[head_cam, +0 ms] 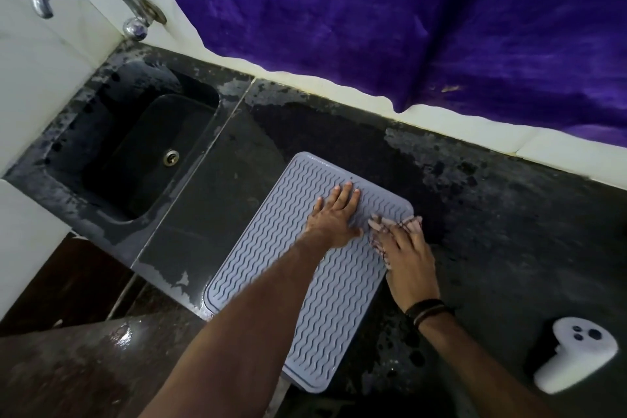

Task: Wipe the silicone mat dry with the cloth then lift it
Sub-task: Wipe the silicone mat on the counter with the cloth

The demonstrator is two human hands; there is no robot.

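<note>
A grey silicone mat point(298, 241) with a wavy ribbed pattern lies flat on the dark stone counter, its near corner hanging over the front edge. My left hand point(334, 214) presses palm down on the mat's far part, fingers spread. My right hand point(407, 258) rests at the mat's right edge on a small pinkish cloth point(381, 224). The cloth shows only past the fingertips and along the hand's left side; the hand hides the rest.
A dark sink point(135, 153) with a drain sits left of the mat, under a metal tap point(91, 0) on the white tiled wall. A purple curtain point(407, 17) hangs behind the counter. A white handheld controller point(573, 363) lies at the front right.
</note>
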